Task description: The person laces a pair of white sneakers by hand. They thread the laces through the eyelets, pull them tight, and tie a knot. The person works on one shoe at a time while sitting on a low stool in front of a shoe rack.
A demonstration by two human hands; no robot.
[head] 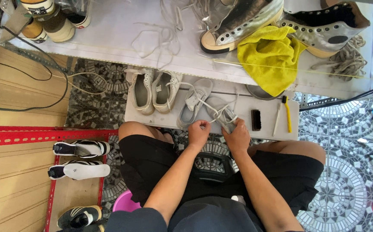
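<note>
Nearest the camera, the person sits in black shorts (pixel 152 167), both forearms reaching forward over the knees. The left hand (pixel 198 131) has its fingers (pixel 202 124) curled tight, pinching a white shoelace (pixel 210 108) that runs up and away from the knuckles. The right hand (pixel 238 135) is just beside it, fingers (pixel 239 123) bent down and closed on the near end of a pale grey low-top sneaker (pixel 223 112), which lies at the front edge of a low grey desk (pixel 268 133). The two hands are near each other without touching.

On the same low surface, the matching grey sneaker (pixel 194 102) lies just left of the held one, and a pair of worn white sneakers (pixel 154 89) sits further left, side by side. To the right of the hands are a small black brush (pixel 256 120), a white toothbrush (pixel 277 118) and a yellow-handled brush (pixel 287 114), well apart from the fingers.

To the person's left, a red metal rack (pixel 32 135) carries black-and-white striped shoes (pixel 81 148).

Farther off, a higher white desk (pixel 109 30) holds loose white laces (pixel 160 32), two silver high-top shoes (pixel 242 19), a crumpled yellow cloth (pixel 270 58) hanging over its edge, and a heap of beige laces (pixel 345 60).
</note>
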